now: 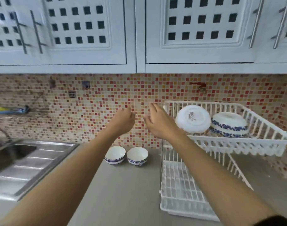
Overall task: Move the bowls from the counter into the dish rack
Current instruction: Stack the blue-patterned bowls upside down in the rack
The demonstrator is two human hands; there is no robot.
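Two small white bowls with blue patterned bands stand upright side by side on the grey counter, the left bowl (pixel 115 155) touching or nearly touching the right bowl (pixel 137 156). A white two-tier dish rack (pixel 268 141) stands to their right. Its upper tier holds a white bowl (pixel 193 119) on its side with the base facing me and an upside-down blue-banded bowl (pixel 229 124). My left hand (pixel 124 119) hovers above the counter bowls, fingers loosely curled, holding nothing. My right hand (pixel 157 120) is raised beside the rack's left end, fingers spread and empty.
A steel sink with a ribbed drainboard (pixel 23 170) lies at the left. The rack's lower tier (pixel 182 190) holds nothing visible. White wall cabinets (pixel 136 30) hang overhead, above a red and yellow mosaic backsplash (pixel 93 105). A red tap (pixel 199 86) juts from the wall above the rack.
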